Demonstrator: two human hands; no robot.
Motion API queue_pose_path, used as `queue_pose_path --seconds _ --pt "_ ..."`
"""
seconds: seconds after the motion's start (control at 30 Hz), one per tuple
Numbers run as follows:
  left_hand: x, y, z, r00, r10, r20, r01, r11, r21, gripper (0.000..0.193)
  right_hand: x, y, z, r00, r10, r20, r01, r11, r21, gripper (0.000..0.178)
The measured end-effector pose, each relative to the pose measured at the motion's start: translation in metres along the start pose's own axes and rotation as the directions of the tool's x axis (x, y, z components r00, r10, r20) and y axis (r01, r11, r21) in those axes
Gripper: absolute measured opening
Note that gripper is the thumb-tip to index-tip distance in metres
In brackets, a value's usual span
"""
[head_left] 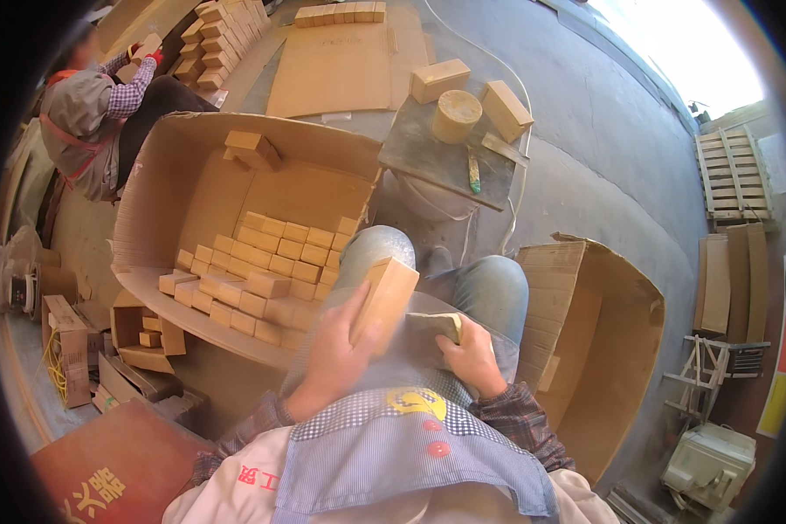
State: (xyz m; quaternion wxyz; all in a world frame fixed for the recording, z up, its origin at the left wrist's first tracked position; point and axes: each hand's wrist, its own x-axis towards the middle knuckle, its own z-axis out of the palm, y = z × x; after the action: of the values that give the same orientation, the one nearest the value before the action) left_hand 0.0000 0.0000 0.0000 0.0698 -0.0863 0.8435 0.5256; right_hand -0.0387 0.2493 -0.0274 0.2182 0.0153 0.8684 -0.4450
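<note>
My left hand [336, 348] is closed around a pale wooden block [386, 301], tilted upright above my lap. In my right hand [474, 356] is a sanding pad [433, 337] with a dark, flat face and a pale edge, its far end just beside the block. The two look slightly apart, though the exact gap is hard to judge. To the left of my knees stands a big open cardboard box [170, 148]. Several wooden blocks [271, 253] lie in rows inside it, and a few more [253, 149] rest near its far wall.
Ahead is a low table [410, 148] bearing a round tin [457, 116], wooden blocks [506, 109] and a green-handled brush [474, 170]. On my right an open carton [555, 288] stands close. A co-worker [87, 122] sits far left near stacked blocks [223, 39]. A cable [526, 96] crosses the floor.
</note>
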Motion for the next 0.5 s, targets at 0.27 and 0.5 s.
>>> queue_pose_path --seconds 0.27,0.5 --pt "-0.003 -0.013 0.010 0.999 0.024 -0.025 -0.023 0.999 0.029 0.064 0.010 -0.066 0.026 0.942 -0.313 -0.120 0.334 0.900 0.281 0.038" --pt "0.000 -0.013 0.008 0.999 0.047 -0.025 -0.047 0.998 0.031 0.062 0.076 -0.087 0.035 0.775 -0.494 -0.394 0.440 0.869 -0.226 0.023"
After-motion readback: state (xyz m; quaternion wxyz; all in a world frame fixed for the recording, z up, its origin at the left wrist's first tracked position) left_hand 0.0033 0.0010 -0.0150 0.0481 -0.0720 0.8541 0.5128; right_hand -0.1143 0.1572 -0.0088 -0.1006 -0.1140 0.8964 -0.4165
